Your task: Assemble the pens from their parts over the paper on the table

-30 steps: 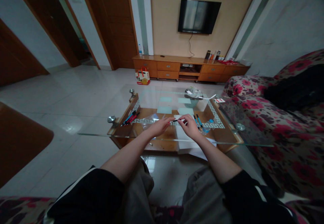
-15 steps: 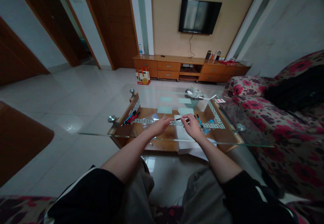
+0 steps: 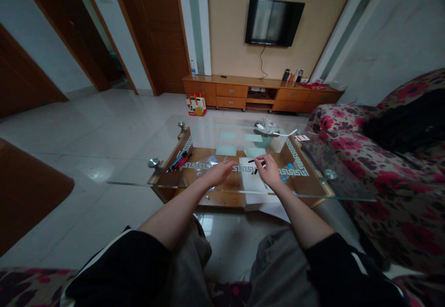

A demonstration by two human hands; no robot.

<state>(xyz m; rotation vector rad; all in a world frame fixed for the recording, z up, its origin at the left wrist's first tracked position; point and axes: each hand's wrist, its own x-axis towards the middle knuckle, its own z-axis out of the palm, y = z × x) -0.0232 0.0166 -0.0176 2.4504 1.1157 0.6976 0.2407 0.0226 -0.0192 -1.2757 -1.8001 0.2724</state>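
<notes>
My right hand [image 3: 269,171] hovers over a white sheet of paper [image 3: 253,182] on the glass coffee table [image 3: 146,177], pinching a thin black pen [image 3: 252,161] between its fingertips. My left hand [image 3: 219,172] rests just to the left of the sheet with fingers apart, holding nothing, next to a crumpled clear plastic wrapper [image 3: 205,164]. A bunch of pens [image 3: 179,161], red, blue and black, lies at the table's left end. A blue item [image 3: 287,171] shows just right of my right hand, partly hidden by it.
A small basket [image 3: 264,129] with odds and ends stands at the table's far side, a white strip [image 3: 285,134] beside it. A floral sofa [image 3: 378,159] flanks the right. Beyond are a wooden TV cabinet [image 3: 260,94], a wall TV [image 3: 274,21] and a red gift bag [image 3: 196,105].
My right hand pulled away to the right with the black pen, separating from my left hand. The left hand opened and settled beside the paper.
</notes>
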